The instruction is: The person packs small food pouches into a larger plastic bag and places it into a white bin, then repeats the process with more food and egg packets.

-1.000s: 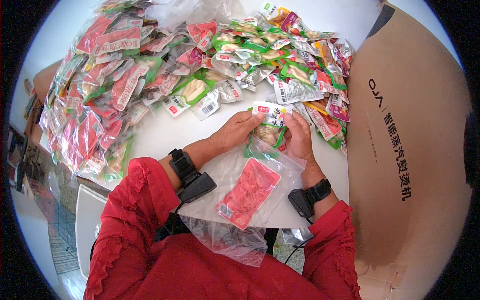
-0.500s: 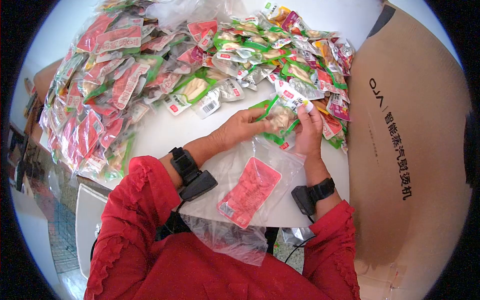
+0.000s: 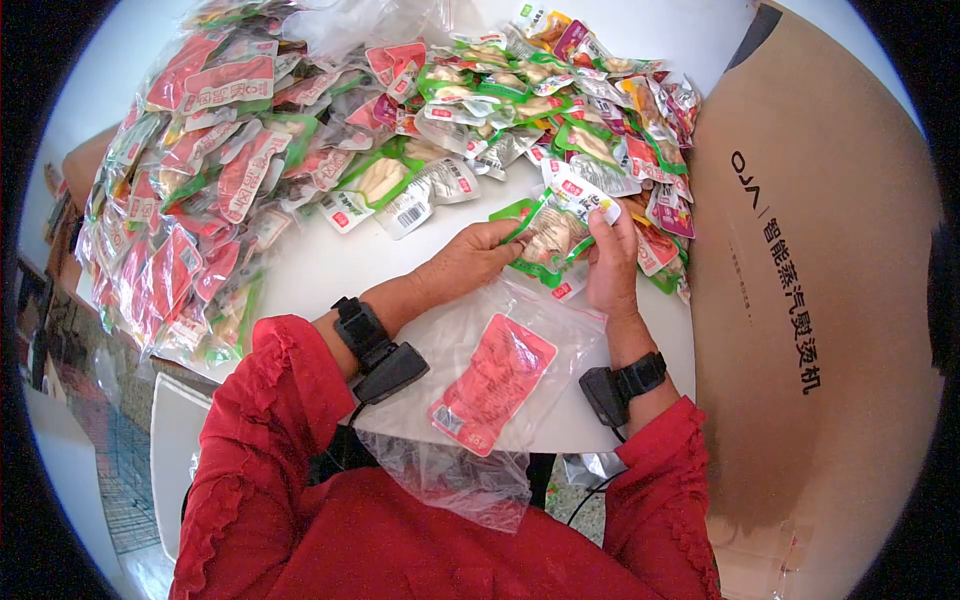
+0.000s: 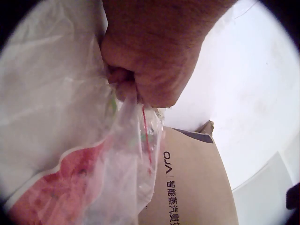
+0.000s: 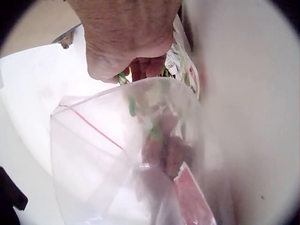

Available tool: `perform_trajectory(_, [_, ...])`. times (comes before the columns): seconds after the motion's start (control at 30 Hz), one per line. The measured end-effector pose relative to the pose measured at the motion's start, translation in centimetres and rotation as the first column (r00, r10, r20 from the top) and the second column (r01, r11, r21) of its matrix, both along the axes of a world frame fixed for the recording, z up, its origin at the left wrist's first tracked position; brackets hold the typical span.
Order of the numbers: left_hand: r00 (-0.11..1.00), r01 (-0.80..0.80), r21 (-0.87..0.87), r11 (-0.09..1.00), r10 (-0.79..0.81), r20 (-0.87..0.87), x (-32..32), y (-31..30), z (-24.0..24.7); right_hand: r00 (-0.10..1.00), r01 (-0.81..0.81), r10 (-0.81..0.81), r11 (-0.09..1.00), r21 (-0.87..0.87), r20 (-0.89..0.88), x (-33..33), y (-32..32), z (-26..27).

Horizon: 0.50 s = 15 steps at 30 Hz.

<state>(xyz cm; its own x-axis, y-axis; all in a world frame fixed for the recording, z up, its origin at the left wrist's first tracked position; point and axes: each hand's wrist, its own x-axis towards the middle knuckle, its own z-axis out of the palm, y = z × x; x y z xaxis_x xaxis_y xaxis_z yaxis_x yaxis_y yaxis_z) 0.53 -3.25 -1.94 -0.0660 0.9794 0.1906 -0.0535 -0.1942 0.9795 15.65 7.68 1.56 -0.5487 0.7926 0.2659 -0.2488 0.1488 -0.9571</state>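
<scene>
Both hands hold a green-edged snack pouch [image 3: 553, 235] with pale food inside, tilted with its white printed top up to the right. My left hand [image 3: 465, 262] pinches its left side; in the left wrist view that hand [image 4: 150, 70] is also at the mouth of a clear zip bag [image 4: 126, 173]. The right hand [image 3: 612, 265] grips the pouch near its top right corner. More green and red packaging shows behind this pouch, partly hidden. Below the hands, the zip bag [image 3: 560, 345] hangs over the table edge, with a red-labelled pouch [image 3: 495, 380] inside or behind its film.
A large heap of filled clear bags [image 3: 190, 200] covers the left of the table. Loose pouches [image 3: 540, 100] pile up at the back. Two pouches [image 3: 430, 195] lie nearer, beyond the left hand. A tall cardboard box [image 3: 800, 300] stands along the right edge.
The pouch has turned from upright to tilted right. My left hand has slid from its top down to its left side, while the right hand keeps the top corner.
</scene>
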Motion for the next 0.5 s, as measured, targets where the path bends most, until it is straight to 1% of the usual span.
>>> perform_trajectory(0.1, [1.000,-0.018,-0.008,1.000,0.018,0.006,0.0,0.0,0.0,1.000,0.016,-0.016,1.000,0.020,0.002,-0.1,0.4,-0.3])
perform_trajectory(0.17, [0.999,-0.021,0.001,1.000,0.021,0.026,0.1,0.1,0.1,0.997,0.004,0.001,0.998,0.065,-0.074,-0.4,0.9,-0.8])
perform_trajectory(0.2, [0.999,-0.024,0.010,1.000,0.023,0.047,0.3,-0.1,0.5,0.997,0.004,0.001,0.998,0.066,-0.075,-0.3,0.9,-0.8])
perform_trajectory(0.23, [0.999,-0.024,0.012,1.000,0.023,0.046,0.3,-0.3,0.9,0.995,-0.016,0.017,1.000,0.017,-0.094,-0.2,0.8,-0.8])
perform_trajectory(0.27, [0.997,-0.024,-0.078,0.997,0.030,0.076,0.3,-0.6,1.4,0.993,-0.037,0.034,0.999,-0.032,-0.113,-0.1,0.8,-0.8])
perform_trajectory(0.3, [0.994,-0.022,-0.166,0.986,0.040,0.104,0.3,-0.9,1.9,0.993,-0.039,0.035,0.999,-0.027,-0.115,-0.2,0.5,-0.5])
perform_trajectory(0.33, [0.994,-0.024,-0.159,0.987,0.041,0.102,0.4,-0.9,1.8,0.969,-0.146,0.119,0.982,-0.116,-0.216,-0.3,0.2,-0.1])
perform_trajectory(0.37, [0.991,-0.022,-0.064,0.998,0.030,0.127,0.7,-1.0,1.6,0.928,-0.260,0.190,0.947,-0.190,-0.320,-0.4,0.0,0.2])
perform_trajectory(0.4, [0.988,-0.022,0.033,0.999,0.016,0.151,0.9,-0.8,1.4,0.927,-0.261,0.195,0.948,-0.180,-0.321,-0.4,0.3,-0.3])
perform_trajectory(0.43, [0.989,-0.022,0.043,0.999,0.016,0.150,0.7,-0.6,1.2,0.913,-0.325,0.248,0.922,-0.212,-0.323,-0.4,0.8,-1.2])
perform_trajectory(0.47, [0.989,-0.095,0.176,0.980,0.113,-0.093,0.5,-0.4,1.0,0.897,-0.386,0.299,0.890,-0.245,-0.326,-0.3,1.4,-2.0])
perform_trajectory(0.5, [0.920,-0.130,0.318,0.939,0.234,-0.314,0.5,-0.5,1.4,0.897,-0.384,0.299,0.892,-0.239,-0.325,-0.3,1.4,-2.0])
